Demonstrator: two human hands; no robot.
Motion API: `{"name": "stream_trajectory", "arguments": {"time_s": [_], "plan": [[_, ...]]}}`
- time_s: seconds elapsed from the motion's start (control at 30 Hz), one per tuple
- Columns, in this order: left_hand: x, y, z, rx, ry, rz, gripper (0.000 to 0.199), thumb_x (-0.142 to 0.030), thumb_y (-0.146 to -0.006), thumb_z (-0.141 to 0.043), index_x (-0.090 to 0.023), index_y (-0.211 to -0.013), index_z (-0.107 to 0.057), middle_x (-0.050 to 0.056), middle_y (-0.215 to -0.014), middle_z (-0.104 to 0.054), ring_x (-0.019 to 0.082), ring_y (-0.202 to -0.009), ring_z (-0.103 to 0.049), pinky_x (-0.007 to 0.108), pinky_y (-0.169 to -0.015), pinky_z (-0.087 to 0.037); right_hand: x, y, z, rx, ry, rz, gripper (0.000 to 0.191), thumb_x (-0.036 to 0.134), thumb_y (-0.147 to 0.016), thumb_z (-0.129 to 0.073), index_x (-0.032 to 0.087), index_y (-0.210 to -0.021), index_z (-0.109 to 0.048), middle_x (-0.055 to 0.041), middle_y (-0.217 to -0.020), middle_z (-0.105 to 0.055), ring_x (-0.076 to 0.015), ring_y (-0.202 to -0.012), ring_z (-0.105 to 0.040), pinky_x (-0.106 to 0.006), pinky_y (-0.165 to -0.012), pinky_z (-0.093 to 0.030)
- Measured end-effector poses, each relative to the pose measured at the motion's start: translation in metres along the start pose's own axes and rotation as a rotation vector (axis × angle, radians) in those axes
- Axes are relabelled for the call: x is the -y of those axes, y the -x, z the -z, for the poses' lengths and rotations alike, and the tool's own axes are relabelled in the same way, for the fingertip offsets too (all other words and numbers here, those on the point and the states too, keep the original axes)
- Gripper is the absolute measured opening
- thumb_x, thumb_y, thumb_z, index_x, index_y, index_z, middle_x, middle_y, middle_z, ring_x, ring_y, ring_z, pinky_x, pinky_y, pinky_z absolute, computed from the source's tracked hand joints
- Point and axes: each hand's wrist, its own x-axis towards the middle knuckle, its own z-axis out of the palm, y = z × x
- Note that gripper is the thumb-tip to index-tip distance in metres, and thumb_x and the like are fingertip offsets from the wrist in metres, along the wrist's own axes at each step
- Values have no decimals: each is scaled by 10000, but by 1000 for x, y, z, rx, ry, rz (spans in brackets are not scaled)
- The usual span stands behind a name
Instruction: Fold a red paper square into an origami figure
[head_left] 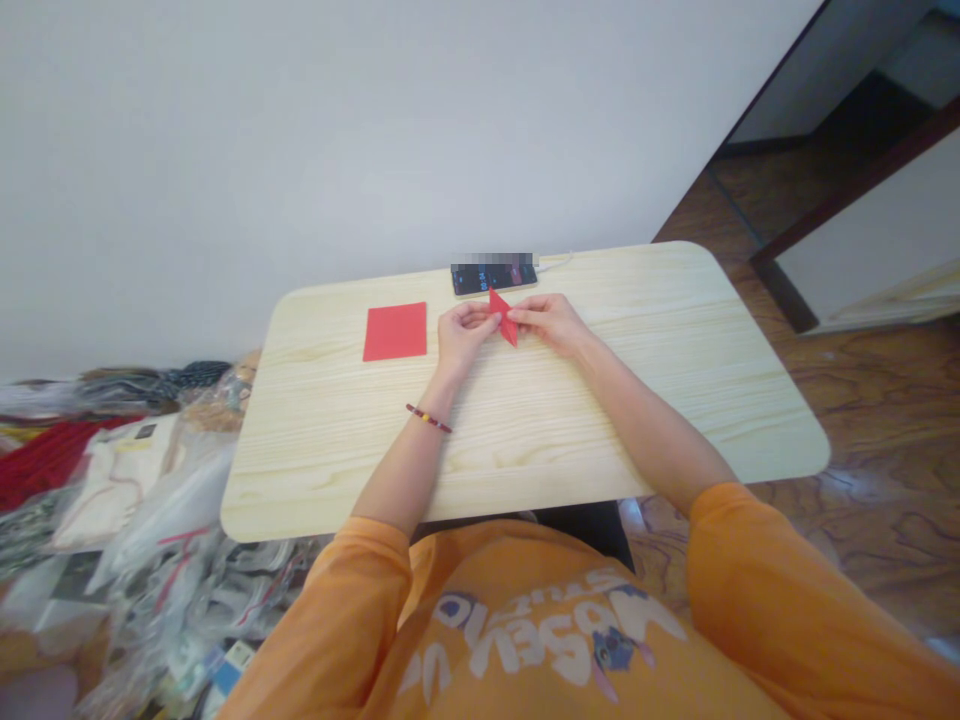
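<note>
A folded piece of red paper point(503, 312), pointed at its top and bottom, is held between both hands above the table's middle. My left hand point(463, 333) pinches its left side between thumb and fingers. From the other side my right hand point(553, 320) grips its right edge with closed fingertips. Parts of the paper are hidden behind the fingers. To the left of my left hand, a flat red paper square point(395, 332) lies on the tabletop, apart from the hands.
On the wooden-look table point(540, 430), a phone point(493, 277) with a white cable point(556, 264) lies just beyond my hands, by the wall point(337, 130). Bagged clothes and plastic bags point(165, 500) are piled at the left. Wooden floor point(862, 400) shows at the right.
</note>
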Motion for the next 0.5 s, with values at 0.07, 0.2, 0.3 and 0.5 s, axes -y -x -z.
{"name": "stream_trajectory", "arguments": {"time_s": [0.07,0.2,0.3,0.5], "plan": [[1,-1,1,13,5,3,317,-301,-532,-834,-148,-757,-672,35,-734,-707,138,-677,-658,283,-737,-534,0,0,1,5,4,1,345,405,-503,-866,135,-668,-728,-33,-610,-686,-88,-526,-533,-231,-538,-422],[2,-1,1,21,15,15,322,-296,-522,-837,-152,-758,-671,37,-757,-715,140,-698,-661,284,-753,-529,4,3,0,24,-20,-21,360,411,-483,-876,136,-660,-725,-41,-628,-693,-100,-550,-552,-241,-560,-440],[2,-1,2,23,21,24,329,-295,-519,-842,-150,-757,-666,37,-753,-710,146,-698,-663,291,-755,-523,6,3,-1,54,-47,-47,376,399,-467,-887,129,-670,-722,-49,-644,-695,-107,-571,-571,-250,-587,-456],[2,0,1,35,26,57,333,-273,-503,-849,-151,-746,-657,29,-745,-710,146,-686,-666,293,-747,-527,2,1,0,61,-50,-30,367,393,-468,-889,132,-659,-716,-39,-626,-687,-103,-557,-567,-252,-587,-453]]}}
